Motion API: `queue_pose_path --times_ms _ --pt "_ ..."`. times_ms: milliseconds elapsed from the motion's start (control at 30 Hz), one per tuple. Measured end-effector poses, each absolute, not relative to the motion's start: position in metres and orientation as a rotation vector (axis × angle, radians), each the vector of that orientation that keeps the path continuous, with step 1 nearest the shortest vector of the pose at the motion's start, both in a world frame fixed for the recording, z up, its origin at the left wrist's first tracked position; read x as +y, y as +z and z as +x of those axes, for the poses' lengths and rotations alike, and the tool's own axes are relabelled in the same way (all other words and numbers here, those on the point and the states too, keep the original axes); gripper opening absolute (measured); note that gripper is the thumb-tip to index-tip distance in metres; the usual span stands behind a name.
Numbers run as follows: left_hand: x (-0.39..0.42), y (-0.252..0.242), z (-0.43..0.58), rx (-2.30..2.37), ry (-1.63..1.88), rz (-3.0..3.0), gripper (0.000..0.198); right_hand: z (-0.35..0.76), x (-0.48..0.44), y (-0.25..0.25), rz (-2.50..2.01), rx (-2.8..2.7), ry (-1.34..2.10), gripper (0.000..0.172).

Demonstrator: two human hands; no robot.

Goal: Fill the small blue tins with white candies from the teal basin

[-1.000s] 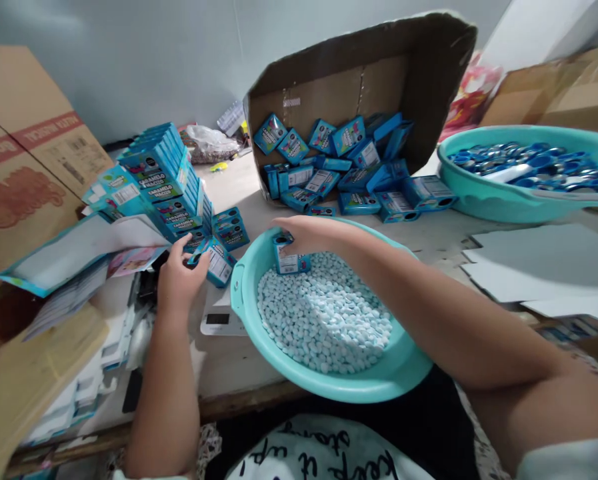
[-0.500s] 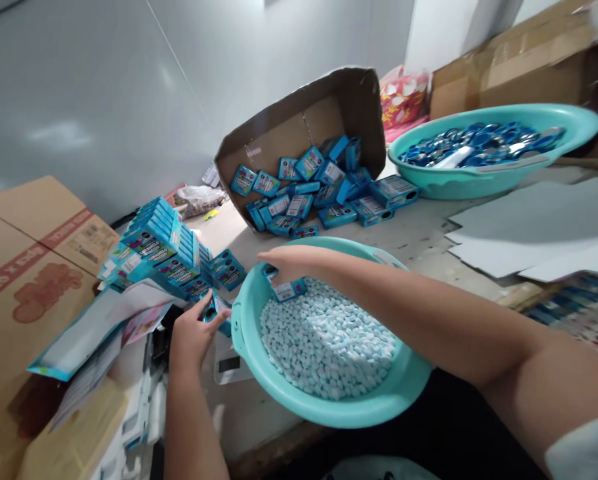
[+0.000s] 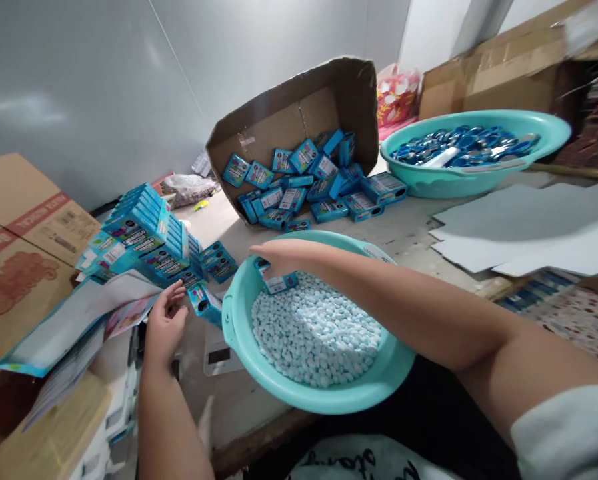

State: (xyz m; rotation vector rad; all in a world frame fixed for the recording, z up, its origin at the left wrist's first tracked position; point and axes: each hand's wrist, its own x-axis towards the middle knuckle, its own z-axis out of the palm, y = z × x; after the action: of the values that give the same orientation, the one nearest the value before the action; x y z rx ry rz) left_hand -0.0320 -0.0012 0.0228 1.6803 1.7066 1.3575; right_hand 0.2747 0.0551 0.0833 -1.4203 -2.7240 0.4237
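My right hand (image 3: 283, 257) reaches over the turquoise basin (image 3: 239, 340) and grips a small blue candy box (image 3: 281, 283) at its inner left side. Pale blue and white candies (image 3: 319, 333) fill the basin under that box. To the left, my left hand (image 3: 166, 323) has its fingers apart and holds nothing. Between it and the basin rim stands another blue candy box (image 3: 206, 305), apart from the fingers. A stack of blue candy boxes (image 3: 143, 230) rises behind my left hand, with a few more boxes (image 3: 217, 261) beside it.
An open carton (image 3: 273, 133) lies tilted behind the basin, blue boxes spilling out. A second turquoise basin (image 3: 479, 180) with blue-and-silver pieces stands back right, near white card sheets (image 3: 533, 227). A large carton (image 3: 23, 233) is at left. A flat scale (image 3: 221, 353) lies by the basin.
My left hand has let go of the candy box beside the basin and drawn back left. My right hand still holds its box over the candies. The view has shifted slightly.
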Motion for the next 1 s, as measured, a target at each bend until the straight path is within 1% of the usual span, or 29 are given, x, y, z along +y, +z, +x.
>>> queue_pose_path --times_ms 100,200,267,400,533,667,833,1000 --pt "-0.002 0.020 -0.028 1.538 1.302 1.659 0.061 0.274 0.054 0.084 -1.427 -2.729 0.400 0.078" --pt "-0.007 0.022 -0.026 1.392 1.120 1.642 0.065 0.273 0.053 0.084 -1.421 -2.732 0.381 0.077" --pt "-0.008 0.022 -0.028 1.378 1.046 1.668 0.061 0.273 0.053 0.084 -1.416 -2.734 0.382 0.078" --pt "-0.007 0.021 -0.032 1.509 1.144 1.822 0.040 0.274 0.052 0.086 -1.409 -2.732 0.404 0.077" --pt "-0.004 0.019 -0.025 1.665 1.255 1.860 0.036 0.275 0.054 0.087 -1.409 -2.725 0.415 0.079" --pt "0.005 0.022 -0.011 1.831 1.338 1.906 0.034 0.275 0.058 0.086 -1.417 -2.738 0.409 0.078" --pt "0.039 0.033 -0.004 1.935 1.243 2.042 0.029 0.277 0.058 0.083 -1.374 -2.720 0.367 0.072" --pt "0.073 0.036 0.002 1.992 0.985 2.185 0.031 0.279 0.060 0.078 -1.287 -2.655 0.314 0.070"
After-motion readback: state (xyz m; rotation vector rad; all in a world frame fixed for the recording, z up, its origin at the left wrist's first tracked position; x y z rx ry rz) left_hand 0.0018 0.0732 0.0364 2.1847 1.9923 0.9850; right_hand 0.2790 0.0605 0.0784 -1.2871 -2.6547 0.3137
